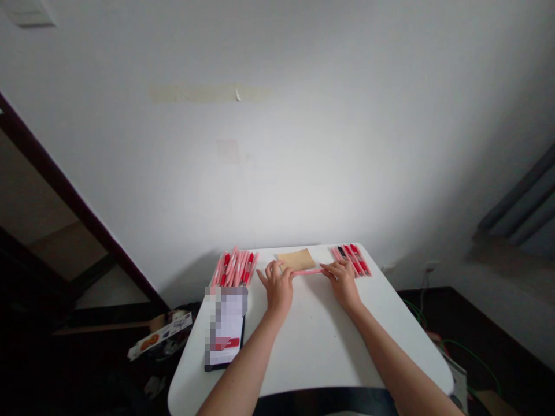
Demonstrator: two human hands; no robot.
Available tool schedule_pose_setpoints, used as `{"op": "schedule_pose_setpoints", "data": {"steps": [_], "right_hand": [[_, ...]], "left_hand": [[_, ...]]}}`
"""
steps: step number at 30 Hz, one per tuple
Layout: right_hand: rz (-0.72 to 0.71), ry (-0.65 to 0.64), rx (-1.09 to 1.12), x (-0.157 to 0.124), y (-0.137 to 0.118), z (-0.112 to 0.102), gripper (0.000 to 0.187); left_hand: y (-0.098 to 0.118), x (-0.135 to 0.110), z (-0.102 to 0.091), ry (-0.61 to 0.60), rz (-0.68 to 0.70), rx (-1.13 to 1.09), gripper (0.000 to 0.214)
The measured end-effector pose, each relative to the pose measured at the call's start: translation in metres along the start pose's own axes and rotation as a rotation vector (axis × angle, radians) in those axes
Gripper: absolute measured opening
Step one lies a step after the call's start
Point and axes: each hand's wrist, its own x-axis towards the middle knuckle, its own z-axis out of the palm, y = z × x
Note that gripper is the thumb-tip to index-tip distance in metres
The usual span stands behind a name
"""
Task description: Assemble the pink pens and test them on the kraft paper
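A slim pink pen point(307, 271) lies level between my two hands, just above the white table or on it. My left hand point(278, 286) pinches its left end, with the other fingers spread. At the pen's right end, the fingertips of my right hand point(342, 282) close on it. Right behind the pen is a piece of brown paper point(297, 259), partly covered by my left fingers. Several pink and red pens point(234, 267) are piled at the table's back left. Beside my right hand, a row of pink, red and black pens point(353, 259) lies at the back right.
A phone or tablet point(228, 329), its screen blurred, lies on the white table point(312, 352) left of my left forearm. The wall point(303, 190) rises right behind the table. A box point(160, 335) sits low at the left; green cables point(472, 358) run on the floor at right.
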Motion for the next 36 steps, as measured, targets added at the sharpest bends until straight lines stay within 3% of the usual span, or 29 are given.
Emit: {"op": "schedule_pose_setpoints", "data": {"steps": [12,21,27,36], "right_hand": [[0.03,0.036,0.02,-0.0007,-0.0048,-0.0046,0.023],[0.062,0.078,0.069,0.0009,-0.0077,-0.0068,0.03],[0.072,0.078,0.057,-0.0006,-0.0062,-0.006,0.032],[0.081,0.063,0.047,-0.0009,-0.0075,-0.0061,0.032]], "left_hand": [[0.0024,-0.0025,-0.0015,-0.088,-0.034,0.042,0.018],[0.0005,-0.0003,-0.0032,-0.028,-0.051,0.0,0.028],[-0.0009,0.0005,-0.0027,-0.067,-0.054,-0.039,0.014],[-0.0026,0.0011,-0.0001,-0.081,-0.082,-0.022,0.017]]}}
